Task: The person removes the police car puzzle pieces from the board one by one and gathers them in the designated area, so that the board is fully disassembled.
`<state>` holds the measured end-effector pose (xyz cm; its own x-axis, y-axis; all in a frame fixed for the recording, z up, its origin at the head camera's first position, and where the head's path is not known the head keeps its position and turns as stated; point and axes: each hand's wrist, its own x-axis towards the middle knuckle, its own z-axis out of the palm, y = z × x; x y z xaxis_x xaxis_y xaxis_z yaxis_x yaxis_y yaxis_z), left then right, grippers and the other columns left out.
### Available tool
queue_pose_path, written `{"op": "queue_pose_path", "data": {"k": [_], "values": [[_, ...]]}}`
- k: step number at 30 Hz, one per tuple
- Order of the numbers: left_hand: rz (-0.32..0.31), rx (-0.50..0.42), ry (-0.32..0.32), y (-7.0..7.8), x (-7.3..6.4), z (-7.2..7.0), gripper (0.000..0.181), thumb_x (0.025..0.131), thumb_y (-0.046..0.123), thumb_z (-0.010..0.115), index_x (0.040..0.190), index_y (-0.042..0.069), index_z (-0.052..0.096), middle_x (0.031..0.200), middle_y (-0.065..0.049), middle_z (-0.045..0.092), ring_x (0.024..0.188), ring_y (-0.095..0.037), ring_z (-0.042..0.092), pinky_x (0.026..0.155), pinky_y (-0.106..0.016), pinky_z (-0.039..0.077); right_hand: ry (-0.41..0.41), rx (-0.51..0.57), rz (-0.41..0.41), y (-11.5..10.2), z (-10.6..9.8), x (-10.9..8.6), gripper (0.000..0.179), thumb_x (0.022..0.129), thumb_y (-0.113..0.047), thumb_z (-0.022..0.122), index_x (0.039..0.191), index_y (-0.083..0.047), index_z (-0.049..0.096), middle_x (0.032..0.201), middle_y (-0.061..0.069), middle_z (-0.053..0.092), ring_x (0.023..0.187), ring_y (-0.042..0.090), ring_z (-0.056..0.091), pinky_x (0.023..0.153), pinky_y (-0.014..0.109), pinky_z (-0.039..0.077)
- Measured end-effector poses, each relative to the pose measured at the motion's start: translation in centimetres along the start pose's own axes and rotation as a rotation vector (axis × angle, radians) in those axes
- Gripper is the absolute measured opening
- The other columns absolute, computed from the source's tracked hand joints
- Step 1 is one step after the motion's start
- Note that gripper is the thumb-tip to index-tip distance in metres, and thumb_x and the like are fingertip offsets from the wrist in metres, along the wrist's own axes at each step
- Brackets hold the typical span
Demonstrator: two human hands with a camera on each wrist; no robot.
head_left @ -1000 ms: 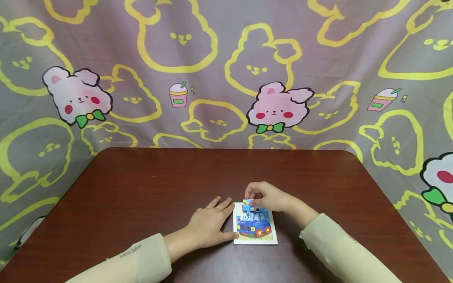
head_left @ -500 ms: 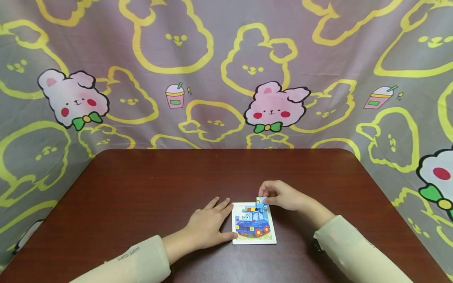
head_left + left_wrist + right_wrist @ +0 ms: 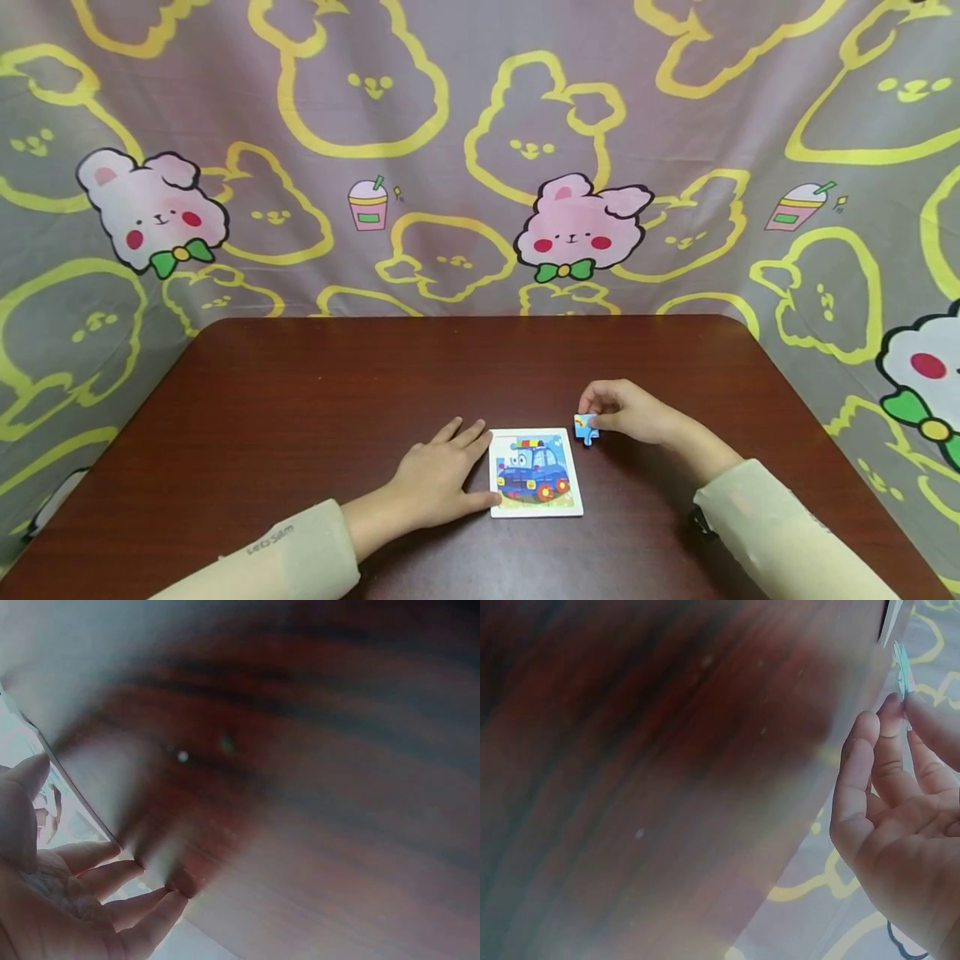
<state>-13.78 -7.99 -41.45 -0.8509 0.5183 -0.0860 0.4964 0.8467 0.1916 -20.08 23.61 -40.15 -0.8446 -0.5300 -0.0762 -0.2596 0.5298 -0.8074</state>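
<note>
A small jigsaw puzzle board [image 3: 534,512] with a white frame lies on the table, showing a blue cartoon car with red wheels. A pale patch shows at its upper left corner. My left hand [image 3: 435,479] rests flat beside it, fingers spread, with thumb and index fingertips right at the left rim. To the right of the board, my right hand [image 3: 633,412] pinches a light blue puzzle piece [image 3: 585,427] between thumb and fingers. That piece appears edge-on in the right wrist view, at the fingertips [image 3: 891,709].
The brown wooden table [image 3: 360,375] has rounded far corners. A grey curtain [image 3: 450,183] printed with yellow outlines and pink bunnies hangs around its back and sides.
My right hand has carried the puzzle piece rightward, from over the board's top edge to beside its right corner. The left hand has stayed at the rim.
</note>
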Motion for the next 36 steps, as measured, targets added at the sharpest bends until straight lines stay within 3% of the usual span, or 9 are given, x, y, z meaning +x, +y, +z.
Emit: {"op": "queue_pose_path", "data": {"k": [11,24,31,36], "values": [[-0.001,-0.008,0.009,0.0,-0.1,0.2,0.086,0.082,0.07,0.062,0.149,0.018,0.047,0.157,-0.001,0.043,0.146,-0.032,0.038,0.09,-0.065,0.049,0.011,-0.028,-0.006,0.8,-0.6,0.2,0.01,0.087,0.009,0.065,0.094,0.002,0.063,0.081,0.008,0.064,0.076,0.011,0.055,0.068,0.022,0.048],[0.004,0.014,0.008,-0.1,0.0,0.1,0.086,0.082,0.07,0.062,0.149,0.018,0.047,0.157,-0.001,0.043,0.146,-0.031,0.039,0.089,-0.061,0.051,0.08,-0.31,0.036,0.7,-0.7,0.3,0.011,0.088,0.001,0.068,0.094,-0.008,0.064,0.077,0.0,0.06,0.07,0.013,0.05,0.063,0.026,0.043],[0.003,0.011,0.004,-0.2,0.1,0.1,0.087,0.082,0.071,0.061,0.15,0.019,0.047,0.158,-0.001,0.042,0.146,-0.031,0.038,0.089,-0.061,0.051,0.12,-0.317,-0.053,1.0,-1.2,-0.1,0.013,0.084,0.002,0.069,0.092,-0.005,0.063,0.076,-0.002,0.06,0.068,0.01,0.05,0.062,0.026,0.043],[0.0,0.008,0.006,-0.2,0.0,0.1,0.086,0.082,0.07,0.062,0.149,0.019,0.048,0.157,0.0,0.043,0.146,-0.031,0.038,0.089,-0.062,0.05,0.07,-0.303,-0.019,-0.5,-0.7,0.5,0.011,0.088,-0.002,0.069,0.097,-0.006,0.064,0.08,-0.001,0.062,0.072,0.011,0.051,0.064,0.025,0.045]]}}
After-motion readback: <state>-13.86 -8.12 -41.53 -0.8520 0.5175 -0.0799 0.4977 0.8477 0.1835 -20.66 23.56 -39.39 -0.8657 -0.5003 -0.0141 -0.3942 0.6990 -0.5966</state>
